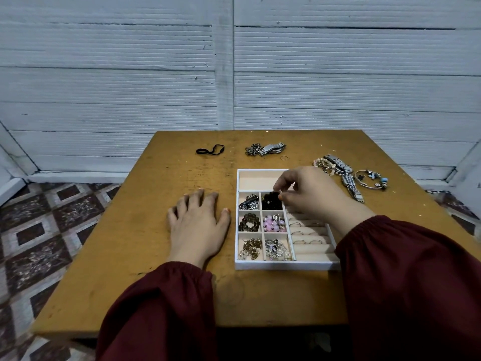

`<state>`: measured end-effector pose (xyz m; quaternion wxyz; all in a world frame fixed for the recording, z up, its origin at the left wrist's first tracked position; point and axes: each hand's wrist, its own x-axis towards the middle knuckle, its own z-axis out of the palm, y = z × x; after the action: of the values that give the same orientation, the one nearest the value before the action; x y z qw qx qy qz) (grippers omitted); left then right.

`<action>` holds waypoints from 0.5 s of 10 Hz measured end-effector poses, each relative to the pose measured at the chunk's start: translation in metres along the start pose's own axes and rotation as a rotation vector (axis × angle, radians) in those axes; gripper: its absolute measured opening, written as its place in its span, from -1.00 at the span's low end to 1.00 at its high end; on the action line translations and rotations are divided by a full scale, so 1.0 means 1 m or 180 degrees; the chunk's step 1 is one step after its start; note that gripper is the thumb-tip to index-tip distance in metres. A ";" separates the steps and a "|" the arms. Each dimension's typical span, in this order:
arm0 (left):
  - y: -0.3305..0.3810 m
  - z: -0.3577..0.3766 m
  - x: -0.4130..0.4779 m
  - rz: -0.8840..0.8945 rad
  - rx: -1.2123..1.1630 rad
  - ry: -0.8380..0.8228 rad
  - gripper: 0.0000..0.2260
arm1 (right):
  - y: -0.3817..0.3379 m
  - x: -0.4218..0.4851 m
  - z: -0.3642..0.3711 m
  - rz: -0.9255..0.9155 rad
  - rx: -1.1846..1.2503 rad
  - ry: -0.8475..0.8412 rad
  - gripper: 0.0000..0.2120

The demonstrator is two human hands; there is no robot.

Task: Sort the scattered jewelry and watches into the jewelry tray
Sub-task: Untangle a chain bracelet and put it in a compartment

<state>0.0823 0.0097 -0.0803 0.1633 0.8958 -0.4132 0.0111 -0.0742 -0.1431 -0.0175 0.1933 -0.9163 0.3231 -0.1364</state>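
Note:
A white jewelry tray [260, 265] with pink compartments lies on the wooden table [156, 269]. Its small cells hold a black bead bracelet [270, 201], a brown bead bracelet [249, 222], pink beads [270, 224] and chains; rings sit in the ring rolls [307, 234]. My right hand [309, 194] hovers over the tray, fingertips pinched at the black bead bracelet's cell; what it pinches is too small to tell. My left hand [197, 222] rests flat on the table left of the tray, fingers spread. Loose watches [346, 175] [272, 148] lie beyond the tray.
A black hair tie [210, 149] lies at the far left of the table, a thin gold ring [284, 158] behind the tray. A charm bangle [372, 179] and a pale bead bracelet [322, 164] lie at the far right. White panelled walls stand behind; patterned floor lies left.

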 end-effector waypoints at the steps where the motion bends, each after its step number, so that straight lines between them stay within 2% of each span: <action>1: 0.000 0.000 0.000 -0.0002 0.0002 -0.0011 -0.52 | 0.001 0.001 0.000 -0.0012 -0.0139 0.0033 -0.79; 5: 0.001 -0.001 -0.001 0.0000 0.0012 0.0033 -0.53 | -0.007 -0.001 0.001 -0.0270 -0.0682 0.0015 -0.77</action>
<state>0.0806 0.0098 -0.0794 0.1637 0.8961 -0.4123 0.0165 -0.0708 -0.1376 -0.0155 0.0876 -0.9443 0.2972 -0.1113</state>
